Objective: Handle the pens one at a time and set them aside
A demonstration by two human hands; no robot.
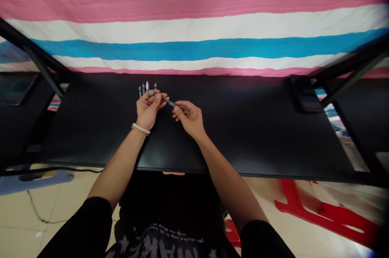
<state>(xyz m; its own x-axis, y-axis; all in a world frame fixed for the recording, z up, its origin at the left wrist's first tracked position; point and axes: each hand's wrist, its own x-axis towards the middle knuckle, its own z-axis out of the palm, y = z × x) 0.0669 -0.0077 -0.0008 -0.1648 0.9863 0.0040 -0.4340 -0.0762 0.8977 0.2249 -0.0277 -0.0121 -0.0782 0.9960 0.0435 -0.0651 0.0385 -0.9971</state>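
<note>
Between my two hands a slim pen (171,103) is held slanting over the black table (243,128). My left hand (148,111), with a pale coiled band (140,129) on its wrist, has its thumb and fingers closed on the pen's left part. My right hand (191,119) pinches the pen's right end between thumb and fingers. Just beyond my left hand several other pens stand out against the tabletop, among them a white one (147,85) and a dark one (140,91). Their lower parts are partly hidden by my left hand.
A striped pink, white and blue cloth (194,49) hangs behind the table. Dark metal supports (45,69) flank both sides. A black phone-like object (306,95) lies at the right edge. Red plastic stools (322,209) stand on the floor below.
</note>
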